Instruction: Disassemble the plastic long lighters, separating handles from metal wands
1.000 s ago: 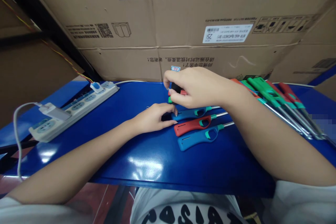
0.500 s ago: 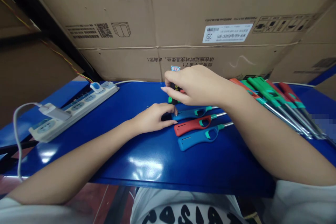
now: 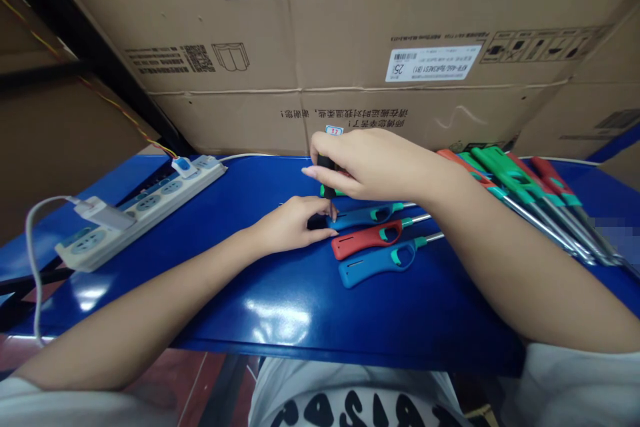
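My right hand point(image 3: 373, 163) is wrapped round the dark handle of a screwdriver point(image 3: 327, 179), held upright with its shaft pointing down. The tip meets the handle end of a blue gas lighter point(image 3: 363, 215) lying on the blue table. My left hand point(image 3: 287, 225) grips that same end between thumb and fingers. Nearer to me lie a red gas lighter point(image 3: 367, 240) and another blue gas lighter point(image 3: 375, 268), side by side, metal tubes to the right. Something green point(image 3: 327, 191) shows behind the screwdriver, mostly hidden by my right hand.
Several red and green lighters point(image 3: 520, 180) are piled at the right. A white power strip point(image 3: 150, 203) with plugs and cables lies at the left. A large cardboard box point(image 3: 300, 47) stands along the back of the blue table point(image 3: 225, 320).
The screwdriver handle has turned slightly and my right fingers have shifted a little to the left and down. My left hand and the lighters are where they were.
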`<state>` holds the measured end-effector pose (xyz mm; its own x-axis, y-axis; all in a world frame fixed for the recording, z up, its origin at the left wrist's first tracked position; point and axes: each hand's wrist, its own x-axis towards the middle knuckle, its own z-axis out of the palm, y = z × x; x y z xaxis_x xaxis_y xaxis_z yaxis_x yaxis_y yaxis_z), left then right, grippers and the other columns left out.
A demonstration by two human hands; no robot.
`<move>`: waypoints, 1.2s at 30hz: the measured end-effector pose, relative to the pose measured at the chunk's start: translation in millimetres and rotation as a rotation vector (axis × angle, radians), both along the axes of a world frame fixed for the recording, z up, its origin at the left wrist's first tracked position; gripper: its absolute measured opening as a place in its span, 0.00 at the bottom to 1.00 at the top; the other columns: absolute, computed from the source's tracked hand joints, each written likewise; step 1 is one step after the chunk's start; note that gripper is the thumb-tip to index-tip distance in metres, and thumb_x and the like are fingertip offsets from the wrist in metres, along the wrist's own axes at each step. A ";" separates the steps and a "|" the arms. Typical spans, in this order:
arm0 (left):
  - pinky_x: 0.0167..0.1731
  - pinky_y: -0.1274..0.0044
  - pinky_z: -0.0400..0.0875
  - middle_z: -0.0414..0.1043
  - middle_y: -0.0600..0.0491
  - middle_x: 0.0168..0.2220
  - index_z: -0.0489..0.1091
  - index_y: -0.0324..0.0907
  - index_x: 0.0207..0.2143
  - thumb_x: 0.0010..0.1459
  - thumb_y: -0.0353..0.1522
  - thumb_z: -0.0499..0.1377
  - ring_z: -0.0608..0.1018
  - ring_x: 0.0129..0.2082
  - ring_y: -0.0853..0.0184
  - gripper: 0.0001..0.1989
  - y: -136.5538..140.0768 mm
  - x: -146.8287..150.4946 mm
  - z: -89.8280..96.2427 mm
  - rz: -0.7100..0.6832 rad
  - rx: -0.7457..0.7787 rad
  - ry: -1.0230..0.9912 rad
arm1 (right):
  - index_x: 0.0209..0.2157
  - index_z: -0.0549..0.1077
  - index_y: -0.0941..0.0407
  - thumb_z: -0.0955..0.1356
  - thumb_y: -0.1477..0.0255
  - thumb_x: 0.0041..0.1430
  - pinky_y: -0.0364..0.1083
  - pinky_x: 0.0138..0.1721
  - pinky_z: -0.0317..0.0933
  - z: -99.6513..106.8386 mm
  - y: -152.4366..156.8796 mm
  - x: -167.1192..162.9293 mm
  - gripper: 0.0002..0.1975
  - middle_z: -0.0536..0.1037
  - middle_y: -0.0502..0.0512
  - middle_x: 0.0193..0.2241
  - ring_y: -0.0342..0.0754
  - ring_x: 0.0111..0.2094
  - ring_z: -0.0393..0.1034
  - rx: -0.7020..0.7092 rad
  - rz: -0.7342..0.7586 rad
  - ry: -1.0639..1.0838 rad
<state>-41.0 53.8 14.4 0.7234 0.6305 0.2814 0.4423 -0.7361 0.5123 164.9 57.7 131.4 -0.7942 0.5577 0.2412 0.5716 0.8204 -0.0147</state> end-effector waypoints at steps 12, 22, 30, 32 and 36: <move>0.45 0.72 0.75 0.80 0.51 0.41 0.73 0.41 0.42 0.60 0.33 0.66 0.82 0.41 0.62 0.10 -1.0 0.9 -0.6 0.028 0.013 -0.008 | 0.52 0.70 0.59 0.58 0.67 0.70 0.47 0.34 0.53 1.7 -1.5 -1.0 0.17 0.80 0.61 0.41 0.52 0.37 0.72 -0.007 -0.024 -0.014; 0.44 0.72 0.75 0.80 0.51 0.41 0.73 0.41 0.42 0.59 0.33 0.67 0.82 0.41 0.61 0.10 -0.2 0.3 -1.5 0.028 0.007 -0.030 | 0.47 0.72 0.58 0.60 0.63 0.69 0.47 0.33 0.52 5.8 -6.2 -0.4 0.16 0.80 0.60 0.38 0.51 0.34 0.70 -0.031 -0.026 -0.023; 0.44 0.72 0.75 0.81 0.50 0.41 0.74 0.40 0.42 0.58 0.32 0.68 0.82 0.41 0.61 0.11 0.7 1.2 -2.1 0.039 0.011 -0.033 | 0.48 0.70 0.57 0.61 0.62 0.70 0.47 0.32 0.54 1.9 -3.4 -1.2 0.15 0.79 0.59 0.40 0.50 0.33 0.70 -0.015 -0.011 -0.021; 0.43 0.73 0.75 0.81 0.51 0.40 0.74 0.40 0.41 0.58 0.33 0.68 0.83 0.41 0.62 0.10 0.4 2.0 -1.8 0.052 -0.001 -0.041 | 0.49 0.69 0.57 0.60 0.64 0.71 0.47 0.33 0.55 0.1 -1.6 -1.5 0.14 0.79 0.59 0.39 0.51 0.34 0.71 -0.015 -0.008 -0.016; 0.41 0.74 0.75 0.81 0.53 0.38 0.74 0.41 0.40 0.57 0.33 0.69 0.82 0.39 0.63 0.10 0.7 2.3 -2.4 0.061 -0.035 -0.063 | 0.51 0.68 0.59 0.60 0.66 0.70 0.47 0.35 0.56 -1.1 0.0 -1.1 0.15 0.79 0.61 0.42 0.51 0.37 0.71 -0.013 0.000 0.017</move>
<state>-38.7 54.5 12.0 0.6647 0.6831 0.3026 0.4517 -0.6900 0.5656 163.8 57.7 130.3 -0.7902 0.5606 0.2478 0.5709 0.8203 -0.0351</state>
